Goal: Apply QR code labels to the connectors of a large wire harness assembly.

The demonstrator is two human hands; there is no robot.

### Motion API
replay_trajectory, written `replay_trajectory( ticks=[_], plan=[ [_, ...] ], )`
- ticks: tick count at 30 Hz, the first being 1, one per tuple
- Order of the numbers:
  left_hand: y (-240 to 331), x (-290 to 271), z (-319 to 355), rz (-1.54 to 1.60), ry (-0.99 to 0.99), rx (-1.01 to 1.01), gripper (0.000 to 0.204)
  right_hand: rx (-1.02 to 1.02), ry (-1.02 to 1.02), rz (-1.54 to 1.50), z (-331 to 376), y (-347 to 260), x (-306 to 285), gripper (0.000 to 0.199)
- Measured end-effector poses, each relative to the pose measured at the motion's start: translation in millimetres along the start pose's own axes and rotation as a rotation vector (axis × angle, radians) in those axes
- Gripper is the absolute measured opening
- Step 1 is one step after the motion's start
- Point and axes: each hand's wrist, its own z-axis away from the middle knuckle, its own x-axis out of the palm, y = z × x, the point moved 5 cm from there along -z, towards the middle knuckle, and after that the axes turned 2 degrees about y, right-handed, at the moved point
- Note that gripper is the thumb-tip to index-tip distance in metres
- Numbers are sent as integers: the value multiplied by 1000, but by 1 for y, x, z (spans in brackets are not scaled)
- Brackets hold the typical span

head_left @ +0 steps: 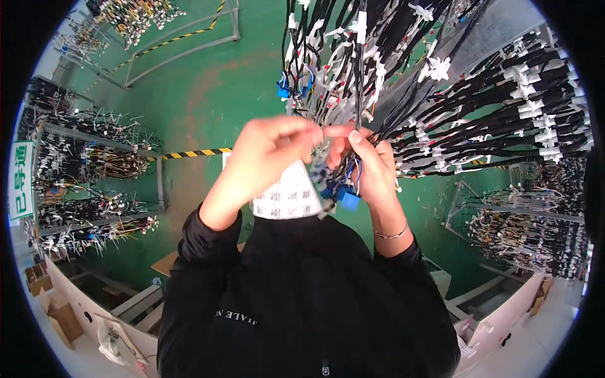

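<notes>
My right hand [372, 165] is closed around a bundle of black-sheathed wires, part of a wire harness [360, 75] that hangs down from above. Below its fingers dangle blue connectors [348, 199] and a few blue and white wires. Close beside it, my left hand [268, 157] has its fingers pinched together, slightly blurred, with the tips almost meeting the right hand's. A white sheet of labels [287, 200] with small printed codes shows under the left palm and seems held there. Whatever lies between the left fingertips is too small to make out.
More hanging harnesses [504, 120] fill the upper right, near my right hand. Racks of harnesses stand at the left [94, 164] and right [529, 233]. Black-and-yellow tape [195, 153] marks the green floor [208, 94]. Cardboard boxes [60, 312] sit at lower left.
</notes>
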Motion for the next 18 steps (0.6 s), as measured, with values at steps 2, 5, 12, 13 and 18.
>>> replay_trajectory(
  ticks=[2, 5, 12, 13, 18],
  plan=[
    [17, -4, -14, -49, -23, 19, 21, 8, -47, 125, 4, -5, 4, 35],
    [21, 9, -34, 164, -154, 37, 15, -21, -83, 74, 5, -7, 13, 36],
    [19, 6, -35, 110, -272, -3, 11, -184, 202, 218, 5, -23, -5, 28],
    [18, 1, -33, 33, -210, 19, 12, -167, 224, 165, 7, -26, -11, 27],
    [35, 7, -22, -370, -35, 124, 13, -250, -44, 363, 8, -47, -8, 22]
  ],
)
